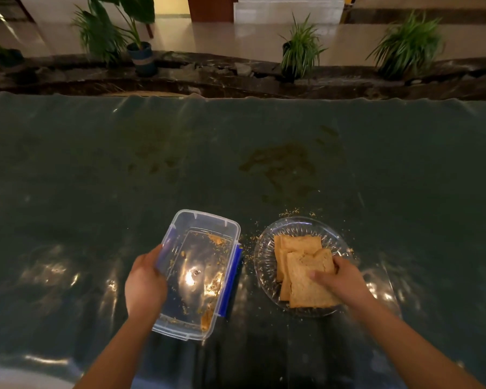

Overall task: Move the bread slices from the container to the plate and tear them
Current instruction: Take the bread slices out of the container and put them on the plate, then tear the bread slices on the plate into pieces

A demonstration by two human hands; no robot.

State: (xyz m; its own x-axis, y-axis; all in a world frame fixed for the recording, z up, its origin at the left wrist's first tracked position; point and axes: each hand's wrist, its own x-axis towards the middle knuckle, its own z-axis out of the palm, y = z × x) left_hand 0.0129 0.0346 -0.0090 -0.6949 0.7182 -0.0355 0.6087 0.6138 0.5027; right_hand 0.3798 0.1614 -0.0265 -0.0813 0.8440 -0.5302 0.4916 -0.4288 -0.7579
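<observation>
A clear plastic container (205, 220) with blue side clips sits at the table's near middle. It holds only crumbs and small bread scraps. My left hand (145, 282) grips its left wall. To its right stands a clear glass plate (298, 224) with a stack of brown bread slices (299, 244). My right hand (341, 279) holds the top bread slice (309, 290) by its right edge, thumb on top, over the plate.
The table is covered with a dark green glossy plastic sheet (236, 153) with stains. Crumbs (292, 212) lie scattered around the plate and container. Beyond the far edge stand potted plants (300, 49) on a dark stone ledge.
</observation>
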